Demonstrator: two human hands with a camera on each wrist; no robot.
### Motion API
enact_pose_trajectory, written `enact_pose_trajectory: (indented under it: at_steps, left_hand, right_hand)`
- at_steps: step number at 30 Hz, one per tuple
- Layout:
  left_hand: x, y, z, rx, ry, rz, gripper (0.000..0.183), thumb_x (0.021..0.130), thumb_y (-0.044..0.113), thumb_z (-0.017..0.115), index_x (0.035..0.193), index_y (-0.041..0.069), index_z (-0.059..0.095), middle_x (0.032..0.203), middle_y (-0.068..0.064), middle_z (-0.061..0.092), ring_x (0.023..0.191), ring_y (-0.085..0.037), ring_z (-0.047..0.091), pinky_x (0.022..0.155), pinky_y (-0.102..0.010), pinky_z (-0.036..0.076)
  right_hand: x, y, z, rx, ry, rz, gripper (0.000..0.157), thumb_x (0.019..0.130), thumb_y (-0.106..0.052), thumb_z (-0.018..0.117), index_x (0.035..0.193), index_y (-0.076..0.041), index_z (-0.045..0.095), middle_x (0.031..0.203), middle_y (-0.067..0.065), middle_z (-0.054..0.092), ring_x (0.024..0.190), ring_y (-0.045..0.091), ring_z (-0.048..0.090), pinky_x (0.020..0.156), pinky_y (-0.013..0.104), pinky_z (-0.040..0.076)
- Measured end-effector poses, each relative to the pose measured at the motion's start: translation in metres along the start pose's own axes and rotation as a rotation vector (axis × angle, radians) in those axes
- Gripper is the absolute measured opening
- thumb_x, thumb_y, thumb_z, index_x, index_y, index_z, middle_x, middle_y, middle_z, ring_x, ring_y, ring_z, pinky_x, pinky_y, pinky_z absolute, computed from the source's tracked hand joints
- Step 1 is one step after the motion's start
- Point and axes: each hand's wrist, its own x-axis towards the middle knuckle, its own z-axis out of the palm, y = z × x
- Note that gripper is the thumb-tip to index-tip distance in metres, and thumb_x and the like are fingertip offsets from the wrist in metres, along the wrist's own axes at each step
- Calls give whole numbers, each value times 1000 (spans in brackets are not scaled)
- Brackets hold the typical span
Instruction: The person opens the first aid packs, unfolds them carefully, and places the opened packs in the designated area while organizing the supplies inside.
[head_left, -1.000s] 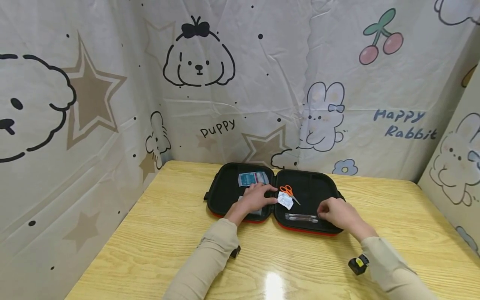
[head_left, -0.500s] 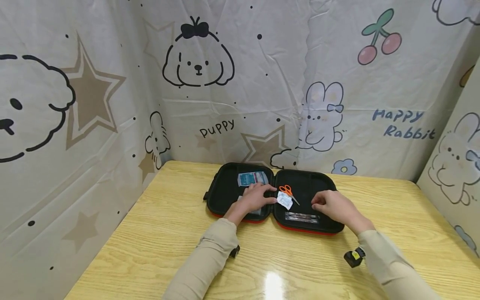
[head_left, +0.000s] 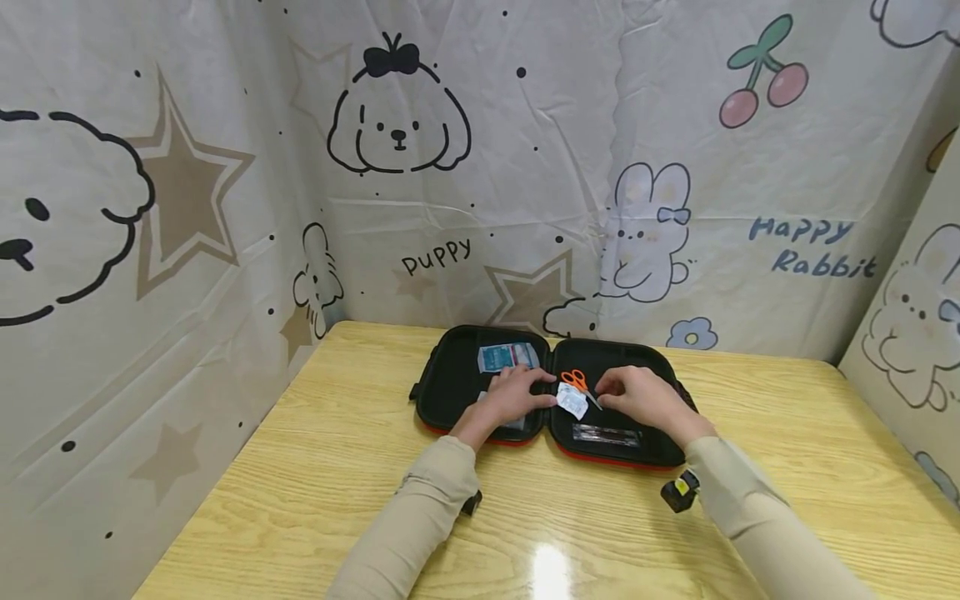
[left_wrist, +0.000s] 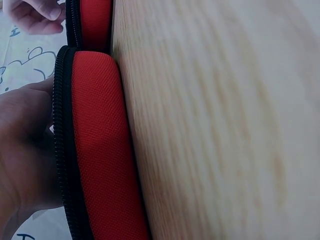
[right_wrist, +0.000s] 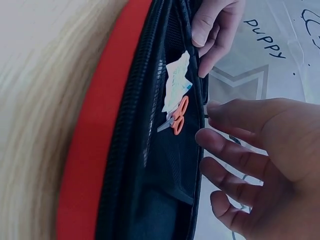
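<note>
A black zip case (head_left: 442,392) with a red outer shell (left_wrist: 100,125) lies unfolded on the table. My left hand (head_left: 510,395) is over its left half, fingers spread and straight, fingertips at the middle fold. Just right of the fold are orange-handled scissors (head_left: 574,380), partly over a crumpled white printed packet (head_left: 572,402). Above the right half hovers my right hand (head_left: 643,395), its fingers loosely bent beside the scissors' blades, nothing between them. Along the front of that half is a slim clear packet (head_left: 606,436). A blue-and-white packet (head_left: 501,357) sits beyond my left hand.
The wooden table (head_left: 300,500) runs around the case, with a printed cloth (head_left: 465,150) hanging right behind it. Zipper teeth (left_wrist: 60,140) edge the raised rim. A small black device (head_left: 679,492) is strapped at my right wrist.
My right hand has moved left and away from me, from above the slim clear packet to beside the scissors. The left hand stays in place.
</note>
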Motion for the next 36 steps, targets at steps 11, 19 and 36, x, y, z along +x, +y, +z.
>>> enact_pose_trajectory:
  at_steps: [11,19,36]
  left_hand:
    - [0,-1,1,2,3,-1,43,97,42,61,138,28,59,144,-9,49,129,-33,42,113,-52,26]
    - [1,0,3,3,14,2,43,96,44,61,137,29,60,143,-9,50,127,-32,43,111,-51,28]
    - [2,-2,3,6,12,-5,45,96,47,60,138,30,58,145,-8,49,128,-32,42,111,-51,28]
  right_hand:
    - [22,-3,9,48,-20,-57,22,89,-16,72,106,-3,72,86,3,68,77,15,57,72,34,48]
    - [31,12,22,142,-69,-119,25,88,-17,73,109,-3,70,91,4,68,81,14,58,75,32,48]
    - [35,12,35,163,-107,-147,33,85,-15,76,115,-5,69,87,3,60,77,15,52,71,32,43]
